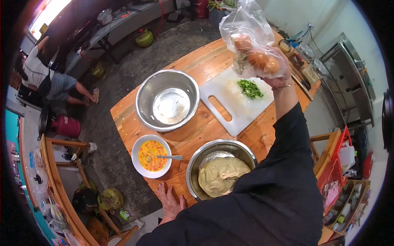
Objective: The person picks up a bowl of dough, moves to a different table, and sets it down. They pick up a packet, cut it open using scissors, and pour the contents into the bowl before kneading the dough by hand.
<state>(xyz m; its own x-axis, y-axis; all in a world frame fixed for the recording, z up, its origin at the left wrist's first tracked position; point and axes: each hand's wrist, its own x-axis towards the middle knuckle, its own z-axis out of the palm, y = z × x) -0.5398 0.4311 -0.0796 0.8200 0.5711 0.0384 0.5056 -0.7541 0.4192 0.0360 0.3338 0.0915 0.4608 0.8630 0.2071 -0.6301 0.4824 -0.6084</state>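
Observation:
My right hand (282,69) is raised over the far right of the table, closed on a clear plastic bag (250,24). Several round orange-brown items show through the bag; I cannot tell their kind. Below it, chopped green leaves (250,89) lie on a white cutting board (234,125). With fingers spread, my left hand (170,201) rests on the near table edge, beside a white bowl (135,162) of yellow liquid with orange-red bits and a spoon (170,157). A metal bowl (192,174) holds a lump of dough (221,176), partly hidden by my sleeve.
A large metal bowl (141,98) with a wet bottom stands on the wooden table (123,112). Trays and a knife line the right edge. Another person (45,74) is at the far left. Green gas cylinders (144,38) stand on the floor, and a wooden frame (57,184) is at left.

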